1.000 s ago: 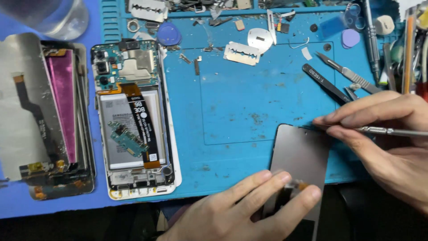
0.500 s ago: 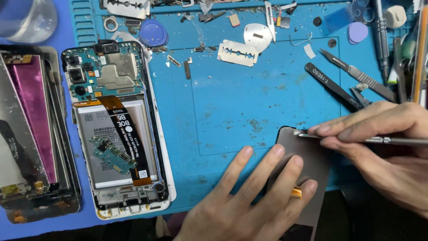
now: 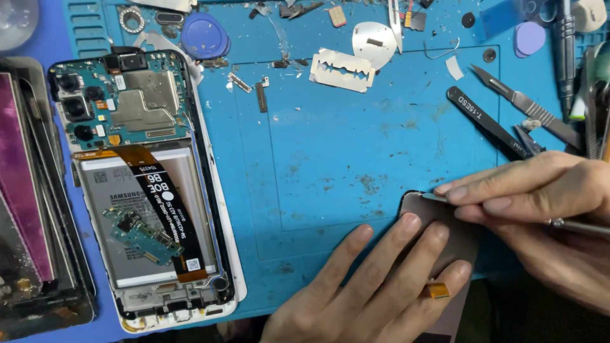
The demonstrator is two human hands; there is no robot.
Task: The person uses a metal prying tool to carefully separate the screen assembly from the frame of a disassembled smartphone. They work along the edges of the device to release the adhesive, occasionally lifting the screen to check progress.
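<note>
My left hand [image 3: 375,286] lies flat with fingers spread on a grey phone display panel [image 3: 448,238] at the lower right of the blue mat, pinning it down. An orange flex tab [image 3: 438,291] sticks out by my little finger. My right hand [image 3: 540,209] pinches a thin metal tool [image 3: 575,225], its tip at the panel's upper left corner. To the left lies an opened phone [image 3: 149,190] with battery, green circuit board and orange-black flex cable exposed.
A blue work mat [image 3: 356,140] covers the bench. A razor blade [image 3: 342,70], black tweezers [image 3: 486,121], a scalpel [image 3: 524,105], blue picks [image 3: 204,35] and small screws lie at the top. Stacked old screens [image 3: 28,209] sit at the far left.
The view has shifted and closed in. My left hand slid up over the panel and spread flat. The tool tip in my right hand moved to the panel's upper left corner.
</note>
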